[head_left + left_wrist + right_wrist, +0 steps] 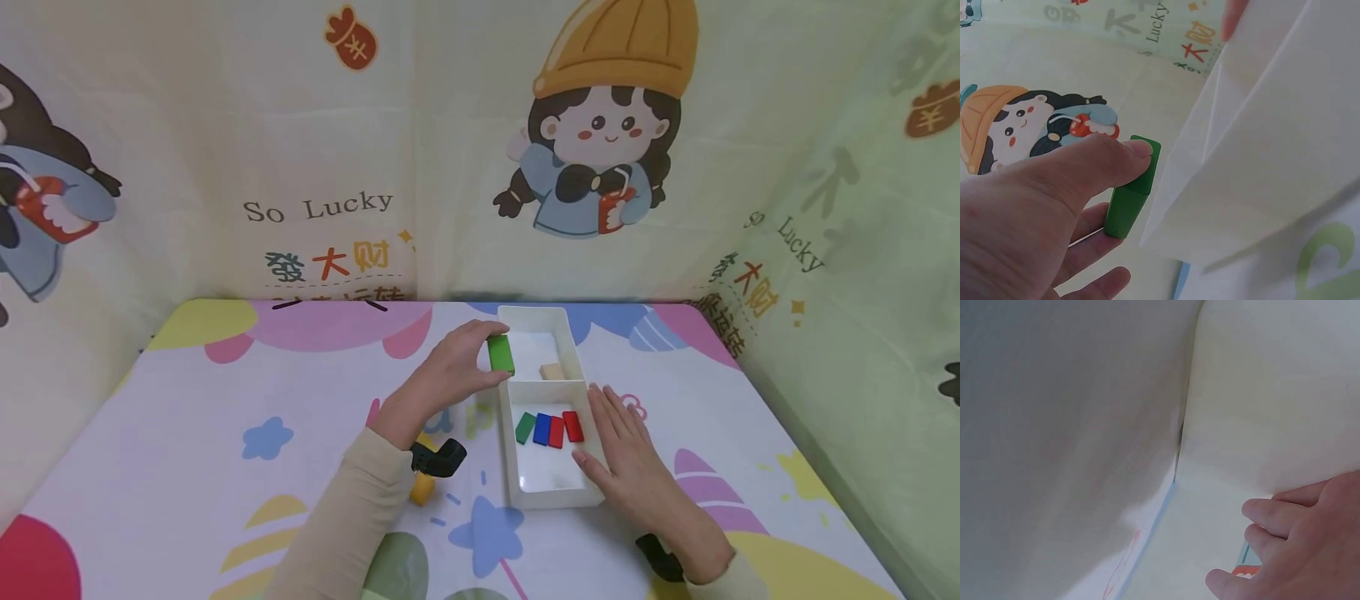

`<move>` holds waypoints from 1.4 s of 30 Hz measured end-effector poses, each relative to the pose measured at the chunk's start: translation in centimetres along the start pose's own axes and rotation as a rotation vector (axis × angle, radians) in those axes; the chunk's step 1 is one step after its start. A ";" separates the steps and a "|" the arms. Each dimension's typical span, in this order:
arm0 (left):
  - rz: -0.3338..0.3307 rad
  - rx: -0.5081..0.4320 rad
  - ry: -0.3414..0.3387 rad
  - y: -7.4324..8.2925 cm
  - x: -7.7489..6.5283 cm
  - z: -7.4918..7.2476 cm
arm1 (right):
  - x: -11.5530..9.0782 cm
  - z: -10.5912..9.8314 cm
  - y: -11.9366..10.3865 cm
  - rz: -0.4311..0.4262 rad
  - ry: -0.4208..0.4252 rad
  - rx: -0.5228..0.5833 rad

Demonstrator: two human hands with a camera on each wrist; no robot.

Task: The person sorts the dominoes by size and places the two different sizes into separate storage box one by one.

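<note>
Left hand (457, 364): grip clamped on big green block (501, 356), thumb on one side, fingers on other. Big green block is up just beside left wall of white box (555, 499), at far part. Tan block (551, 372) lies in far part. Near part has small green block (525, 427), blue block (542, 429), two red blocks (556, 432). Right hand (630, 458): grip apart, fingers straight along right wall. Box sits on tabletop (187, 475).

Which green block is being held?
The larger green block, pinched in the left grip; the smaller green block lies in the near compartment of the white tray.
</note>
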State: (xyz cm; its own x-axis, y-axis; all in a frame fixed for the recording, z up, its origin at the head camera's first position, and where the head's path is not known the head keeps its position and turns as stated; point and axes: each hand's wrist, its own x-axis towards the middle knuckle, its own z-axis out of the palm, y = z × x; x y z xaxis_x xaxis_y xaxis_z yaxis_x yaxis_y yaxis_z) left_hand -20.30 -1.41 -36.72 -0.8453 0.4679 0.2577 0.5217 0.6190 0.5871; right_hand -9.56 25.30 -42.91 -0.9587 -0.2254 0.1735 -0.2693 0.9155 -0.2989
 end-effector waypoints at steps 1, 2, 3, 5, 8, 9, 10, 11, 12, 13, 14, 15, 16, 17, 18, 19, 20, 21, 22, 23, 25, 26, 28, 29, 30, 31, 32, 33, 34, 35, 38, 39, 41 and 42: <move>0.001 0.008 -0.006 0.2 0.2 0.1 | 0.0 0.0 0.0 0.002 -0.003 0.003; 0.002 0.015 -0.012 0.3 0.4 0.1 | 0.0 0.0 0.0 0.004 -0.007 0.005; -0.001 0.018 -0.020 0.4 0.6 0.2 | 0.0 0.0 0.0 0.005 -0.010 0.007; -0.001 0.024 -0.033 0.7 1.0 0.4 | 0.1 0.0 0.0 0.008 -0.016 0.011; -0.003 0.035 -0.053 0.9 1.4 0.7 | 0.1 0.0 0.0 0.005 -0.019 0.011; -0.002 0.040 -0.057 1.1 1.6 0.8 | 0.1 0.0 0.0 0.003 -0.016 0.009; 0.002 0.045 -0.061 1.1 1.8 1.0 | 0.1 0.0 0.1 0.001 -0.014 0.009; 0.001 0.050 -0.067 1.2 1.9 1.1 | 0.1 0.0 0.1 0.001 -0.013 0.006; -0.001 0.055 -0.070 1.3 2.1 1.3 | 0.1 0.0 0.1 -0.001 -0.010 0.007; -0.006 0.059 -0.074 1.3 2.3 1.4 | 0.1 0.0 0.1 -0.003 -0.007 0.009; -0.008 0.064 -0.075 1.4 2.5 1.6 | 0.1 -0.1 0.1 -0.004 -0.008 0.011; -0.013 0.071 -0.077 1.4 2.6 1.7 | 0.1 -0.1 0.1 -0.004 -0.007 0.013; -0.018 0.080 -0.082 1.5 2.8 1.9 | 0.0 -0.1 0.1 -0.004 -0.006 0.015; -0.025 0.086 -0.085 1.5 3.0 2.1 | 0.0 -0.2 0.1 -0.002 -0.007 0.017; -0.029 0.093 -0.086 1.6 3.2 2.3 | 0.0 -0.2 0.1 -0.001 -0.009 0.017; -0.037 0.104 -0.090 1.6 3.3 2.5 | 0.0 -0.2 0.1 -0.001 -0.011 0.018; -0.042 0.115 -0.093 1.7 3.4 2.7 | 0.0 -0.2 0.1 0.000 -0.012 0.017; -0.045 0.125 -0.098 1.7 3.6 2.8 | 0.0 -0.2 0.1 0.000 -0.013 0.017; -0.047 0.134 -0.103 1.7 3.7 3.0 | 0.0 -0.2 0.1 0.000 -0.013 0.018; -0.047 0.140 -0.105 1.7 3.8 3.1 | 0.0 -0.2 0.2 0.000 -0.014 0.019; -0.044 0.153 -0.111 1.8 3.9 3.4 | -0.1 -0.2 0.2 -0.003 -0.014 0.023; -0.038 0.156 -0.112 1.8 4.0 3.5 | -0.1 -0.2 0.2 -0.006 -0.013 0.025; -0.030 0.161 -0.114 1.8 4.1 3.7 | 0.0 -0.2 0.2 -0.009 -0.011 0.030; -0.027 0.163 -0.116 1.8 4.2 3.8 | 0.0 -0.2 0.2 -0.009 -0.011 0.030; -0.026 0.168 -0.119 1.6 4.3 3.9 | 0.0 -0.2 0.1 -0.009 -0.011 0.030; -0.025 0.173 -0.121 1.5 4.4 4.1 | 0.0 -0.2 0.1 -0.009 -0.010 0.027; -0.023 0.181 -0.123 1.4 4.5 4.2 | 0.0 -0.2 0.1 -0.010 -0.010 0.026; -0.021 0.191 -0.125 1.3 4.6 4.3 | 0.0 -0.2 0.1 -0.010 -0.010 0.023; -0.021 0.199 -0.129 1.2 4.7 4.4 | 0.0 -0.2 0.1 -0.012 -0.009 0.020; -0.020 0.207 -0.133 1.0 4.9 4.5 | -0.1 -0.2 0.1 -0.014 -0.008 0.017; -0.024 0.229 -0.151 0.9 5.3 4.7 | -0.1 -0.1 0.1 -0.024 0.003 0.015; -0.027 0.231 -0.160 0.9 5.4 4.8 | -0.1 -0.1 0.1 -0.027 0.006 0.013; -0.038 0.226 -0.181 0.9 5.6 4.9 | -0.1 -0.1 0.2 -0.028 0.010 0.012; -0.044 0.224 -0.192 0.9 5.8 5.0 | -0.1 -0.1 0.2 -0.027 0.011 0.012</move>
State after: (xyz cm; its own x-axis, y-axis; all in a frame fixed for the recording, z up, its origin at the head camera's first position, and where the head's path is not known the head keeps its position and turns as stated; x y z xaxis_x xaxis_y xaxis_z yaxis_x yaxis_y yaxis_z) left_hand -24.13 4.98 -38.51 -0.8414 0.5354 0.0732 0.5156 0.7549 0.4053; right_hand -9.47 25.51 -42.83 -0.9500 -0.2465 0.1918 -0.2965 0.9050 -0.3052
